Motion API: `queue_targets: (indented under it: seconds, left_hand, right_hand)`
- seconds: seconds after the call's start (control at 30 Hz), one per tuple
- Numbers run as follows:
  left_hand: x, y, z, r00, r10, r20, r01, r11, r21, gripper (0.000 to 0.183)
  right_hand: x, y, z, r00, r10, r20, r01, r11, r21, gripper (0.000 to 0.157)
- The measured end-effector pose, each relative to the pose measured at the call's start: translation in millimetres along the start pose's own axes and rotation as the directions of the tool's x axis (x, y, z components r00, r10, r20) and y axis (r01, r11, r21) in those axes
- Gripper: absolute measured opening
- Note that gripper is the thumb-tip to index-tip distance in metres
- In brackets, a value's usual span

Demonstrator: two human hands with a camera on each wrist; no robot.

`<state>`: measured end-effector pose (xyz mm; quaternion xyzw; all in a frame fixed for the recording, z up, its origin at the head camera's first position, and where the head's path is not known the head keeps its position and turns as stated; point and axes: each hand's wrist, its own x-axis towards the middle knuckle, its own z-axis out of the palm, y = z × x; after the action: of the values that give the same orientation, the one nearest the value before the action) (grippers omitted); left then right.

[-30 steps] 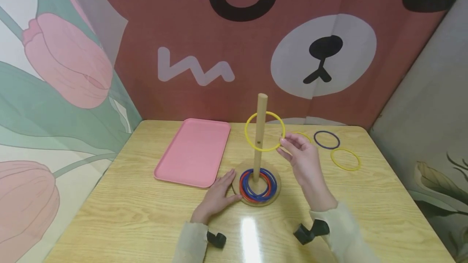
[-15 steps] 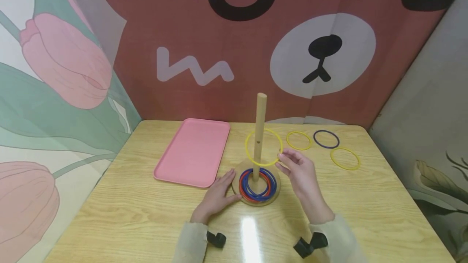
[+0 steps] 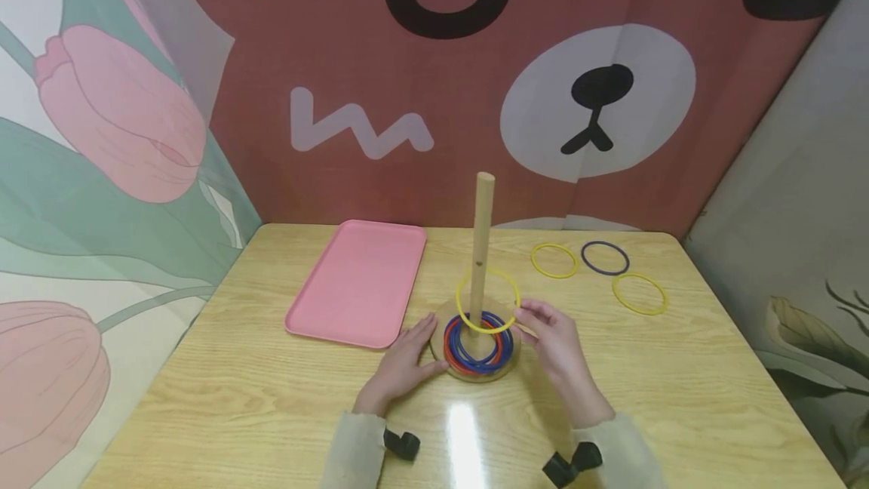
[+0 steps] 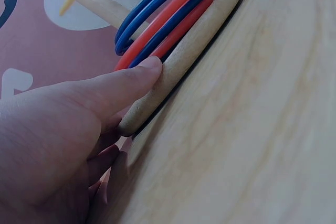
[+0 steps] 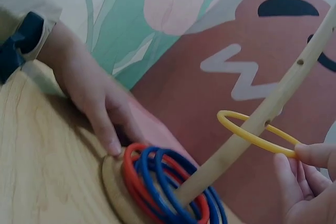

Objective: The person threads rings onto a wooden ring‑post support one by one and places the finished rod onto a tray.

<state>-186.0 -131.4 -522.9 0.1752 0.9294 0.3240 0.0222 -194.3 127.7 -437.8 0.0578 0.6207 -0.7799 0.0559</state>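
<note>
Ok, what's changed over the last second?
The right hand has moved down, lowering the yellow ring it pinches along the wooden post, which that ring encircles. Nothing was let go or newly gripped. Unchanged: the left hand at the wooden base, the stacked red and blue rings, the pink tray and the three loose rings.

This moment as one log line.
left hand: touches base | right hand: pinches yellow ring around peg | red, blue rings: on base
</note>
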Motion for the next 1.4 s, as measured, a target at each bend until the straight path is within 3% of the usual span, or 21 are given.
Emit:
queue_targets:
  seconds: [0.33,0.57,1.0,1.4]
  left_hand:
    - [0.5,-1.1,1.1,1.000,0.004,-0.004,-0.004,1.000,0.006,0.085]
    - [1.0,-2.8,1.8,1.000,0.007,-0.007,-0.007,1.000,0.004,0.085]
    - [1.2,-3.8,2.8,1.000,0.013,-0.012,-0.013,1.000,0.003,0.085]
    - [0.2,-2.0,1.3,1.000,0.011,-0.009,-0.011,1.000,0.001,0.085]
  right_hand:
    - [9.3,22.7,-13.3,0.991,0.099,0.085,-0.093,0.993,-0.074,0.033]
    - [15.0,34.1,-21.1,0.978,0.131,0.161,-0.106,0.982,-0.158,0.037]
    - [18.2,36.6,-20.0,0.996,0.050,0.067,-0.021,0.926,-0.378,0.031]
    - [19.7,33.4,-26.9,0.995,0.039,0.095,0.002,0.919,-0.394,0.032]
